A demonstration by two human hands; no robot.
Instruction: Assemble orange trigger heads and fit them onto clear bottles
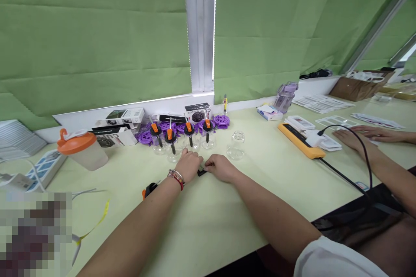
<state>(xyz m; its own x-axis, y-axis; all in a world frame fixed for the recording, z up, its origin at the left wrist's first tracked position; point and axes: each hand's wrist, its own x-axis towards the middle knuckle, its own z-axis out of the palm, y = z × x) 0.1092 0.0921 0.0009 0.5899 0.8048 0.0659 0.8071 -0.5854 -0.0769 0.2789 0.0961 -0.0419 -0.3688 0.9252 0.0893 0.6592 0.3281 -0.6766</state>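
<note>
My left hand (189,165), with bracelets at the wrist, is closed with its fingers curled down at a small black piece (202,172) low over the table. From the other side, my right hand (221,168) pinches the same piece between thumb and fingers. The piece has a pale patch on top; the fingers hide much of it. Just beyond my hands stand several clear jars (173,154) with black-and-orange tools (170,135) upright in them. A clear open jar (235,146) is to the right. Another black-and-orange tool (150,190) lies by my left forearm.
Purple plastic parts (221,121) and boxes (125,135) line the wall. An orange-lidded shaker cup (85,151) and a white power strip (48,169) are at left. At right are an orange power strip (300,140) with a black cable and another person's hands (352,138).
</note>
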